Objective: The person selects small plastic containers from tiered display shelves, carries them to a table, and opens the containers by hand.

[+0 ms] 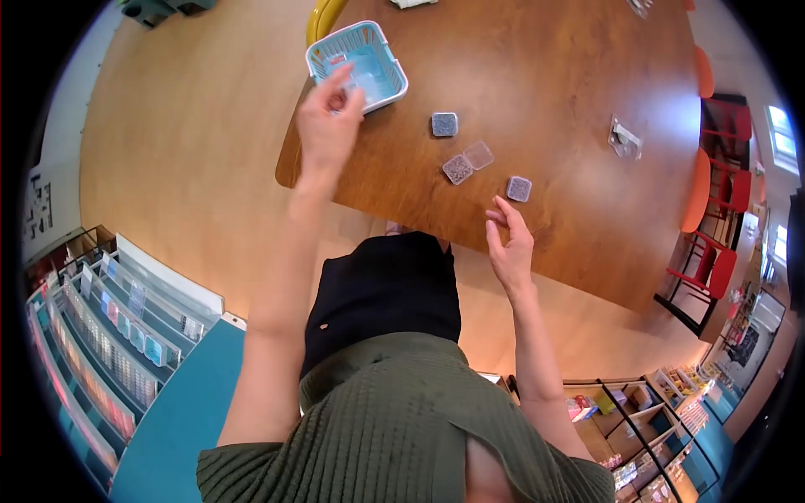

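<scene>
My left hand (329, 126) is over the near side of a light blue plastic basket (397, 69) with a white rim. Its index finger and thumb are apart, and I see nothing held between them. A small red-marked item and something clear lie inside the basket. To its right, a small clear box (444, 124) with dark contents is closed. Another little box (458, 169) holds small dark pieces, its clear lid (479, 155) folded open. Just below a third closed box (519, 189), my right hand (511, 246) is open with fingers apart, apparently not touching it.
The wooden table (579, 243) has a clear plastic packet (625, 138) on its right part. A yellow curved bar (321, 18) rises behind the basket. Red chairs (713, 267) line the right side. Display racks (126, 335) stand at lower left, shelves (637, 427) at lower right.
</scene>
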`<state>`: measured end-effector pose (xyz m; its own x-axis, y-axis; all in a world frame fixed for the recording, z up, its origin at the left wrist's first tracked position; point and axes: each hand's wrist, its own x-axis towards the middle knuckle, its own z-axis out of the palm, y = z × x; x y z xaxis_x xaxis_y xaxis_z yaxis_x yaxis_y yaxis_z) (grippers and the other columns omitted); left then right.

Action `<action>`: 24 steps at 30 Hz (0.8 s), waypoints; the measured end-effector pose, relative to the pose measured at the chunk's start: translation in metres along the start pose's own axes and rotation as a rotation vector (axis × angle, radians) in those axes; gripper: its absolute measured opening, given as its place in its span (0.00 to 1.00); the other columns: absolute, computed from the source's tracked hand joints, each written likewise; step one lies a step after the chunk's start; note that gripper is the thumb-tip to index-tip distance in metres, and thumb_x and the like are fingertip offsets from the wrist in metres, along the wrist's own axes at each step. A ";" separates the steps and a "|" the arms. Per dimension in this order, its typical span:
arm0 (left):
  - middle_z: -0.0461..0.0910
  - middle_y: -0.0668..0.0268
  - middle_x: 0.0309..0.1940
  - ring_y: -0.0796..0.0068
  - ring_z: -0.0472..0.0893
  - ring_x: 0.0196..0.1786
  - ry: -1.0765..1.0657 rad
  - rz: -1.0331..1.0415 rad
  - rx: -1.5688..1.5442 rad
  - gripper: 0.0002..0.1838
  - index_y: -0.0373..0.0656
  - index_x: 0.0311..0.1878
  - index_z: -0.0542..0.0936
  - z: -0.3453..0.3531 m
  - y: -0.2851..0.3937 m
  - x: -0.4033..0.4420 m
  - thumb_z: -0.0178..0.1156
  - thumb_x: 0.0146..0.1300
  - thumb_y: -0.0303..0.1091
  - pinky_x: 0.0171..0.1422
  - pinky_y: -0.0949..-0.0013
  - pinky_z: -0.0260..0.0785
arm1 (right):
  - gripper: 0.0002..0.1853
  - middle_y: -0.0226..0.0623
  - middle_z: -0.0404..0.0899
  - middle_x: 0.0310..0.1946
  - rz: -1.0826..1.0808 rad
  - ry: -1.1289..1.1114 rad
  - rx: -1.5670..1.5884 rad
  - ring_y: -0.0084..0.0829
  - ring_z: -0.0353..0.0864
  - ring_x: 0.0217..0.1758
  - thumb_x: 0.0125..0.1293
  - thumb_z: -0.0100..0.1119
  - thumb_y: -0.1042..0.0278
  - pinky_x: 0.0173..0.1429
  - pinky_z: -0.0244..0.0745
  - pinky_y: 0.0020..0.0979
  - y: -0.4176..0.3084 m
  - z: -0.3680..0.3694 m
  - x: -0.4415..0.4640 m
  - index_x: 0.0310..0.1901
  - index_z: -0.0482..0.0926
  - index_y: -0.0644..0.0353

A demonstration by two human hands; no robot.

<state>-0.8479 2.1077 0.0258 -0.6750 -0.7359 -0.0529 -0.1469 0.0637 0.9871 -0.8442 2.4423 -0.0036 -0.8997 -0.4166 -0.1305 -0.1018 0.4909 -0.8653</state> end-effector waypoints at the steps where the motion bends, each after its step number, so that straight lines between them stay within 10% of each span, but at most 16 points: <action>1: 0.79 0.71 0.29 0.83 0.77 0.27 0.001 -0.011 0.018 0.16 0.41 0.54 0.85 -0.004 0.001 0.016 0.65 0.63 0.29 0.34 0.77 0.73 | 0.22 0.44 0.79 0.57 0.010 0.013 0.003 0.32 0.83 0.56 0.68 0.57 0.79 0.60 0.77 0.31 0.005 -0.001 -0.003 0.64 0.73 0.64; 13: 0.84 0.53 0.41 0.64 0.87 0.41 -0.366 0.182 0.754 0.20 0.41 0.52 0.85 0.012 -0.021 0.081 0.70 0.55 0.34 0.48 0.64 0.79 | 0.18 0.41 0.82 0.51 0.090 0.177 0.014 0.28 0.85 0.48 0.69 0.58 0.77 0.52 0.79 0.28 0.032 -0.024 -0.013 0.61 0.75 0.64; 19: 0.82 0.57 0.45 0.52 0.81 0.51 -0.383 0.421 1.261 0.07 0.41 0.41 0.82 0.031 -0.009 0.073 0.62 0.60 0.29 0.55 0.53 0.74 | 0.18 0.39 0.81 0.48 0.180 0.330 -0.113 0.26 0.83 0.38 0.65 0.61 0.78 0.44 0.80 0.26 0.046 -0.031 -0.004 0.57 0.77 0.62; 24: 0.83 0.58 0.45 0.52 0.81 0.51 -0.517 0.449 1.369 0.08 0.43 0.39 0.82 0.035 -0.018 0.077 0.67 0.57 0.31 0.55 0.54 0.74 | 0.31 0.37 0.77 0.54 0.114 0.257 -0.362 0.33 0.81 0.48 0.55 0.70 0.75 0.48 0.80 0.32 0.036 -0.038 0.027 0.63 0.73 0.58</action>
<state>-0.9219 2.0735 -0.0012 -0.9718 -0.1975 -0.1287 -0.2061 0.9768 0.0577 -0.8887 2.4780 -0.0199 -0.9851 -0.1638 -0.0515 -0.0968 0.7774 -0.6216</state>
